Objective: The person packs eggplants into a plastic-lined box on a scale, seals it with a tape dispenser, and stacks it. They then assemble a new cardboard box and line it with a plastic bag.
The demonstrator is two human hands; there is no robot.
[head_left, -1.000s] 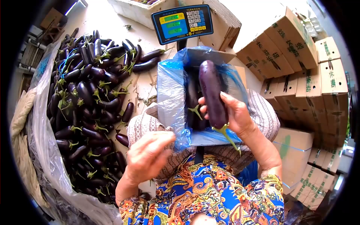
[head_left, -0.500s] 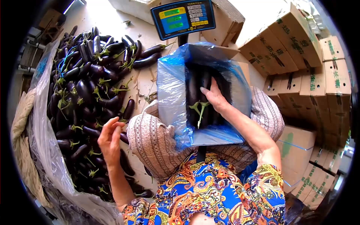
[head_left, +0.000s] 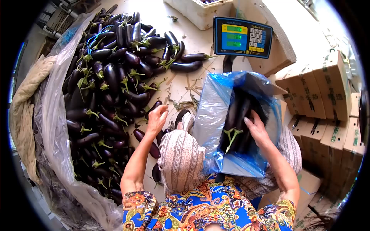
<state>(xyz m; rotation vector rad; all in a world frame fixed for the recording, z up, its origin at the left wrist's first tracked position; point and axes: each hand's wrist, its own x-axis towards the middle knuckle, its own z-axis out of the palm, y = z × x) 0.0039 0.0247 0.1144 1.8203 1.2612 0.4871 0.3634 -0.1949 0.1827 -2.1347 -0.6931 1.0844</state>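
Observation:
My right hand (head_left: 257,130) reaches into a carton (head_left: 246,164) lined with a blue plastic bag (head_left: 213,115). Its thumb and fingers are closed about a dark purple eggplant (head_left: 241,109); part of the grip is hidden inside the box. Several eggplants lie lengthwise in there, green stems towards me. My left hand (head_left: 157,118) hovers over the right edge of a big eggplant pile (head_left: 111,77), fingers loosely curled together, with nothing visible in them. An eggplant (head_left: 154,109) lies just behind that hand, and another (head_left: 146,142) below it, beside my knee.
A scale display (head_left: 243,37) with lit green digits stands behind the carton. Printed cardboard boxes (head_left: 320,92) are stacked at the right. A white foam box (head_left: 200,13) sits at the back. Clear plastic sheeting (head_left: 58,127) and a beige cloth (head_left: 29,107) border the pile.
The view has shifted left, so everything appears further right and lower. My left hand's fingers have curled closer together. My right hand stays on the eggplants in the carton.

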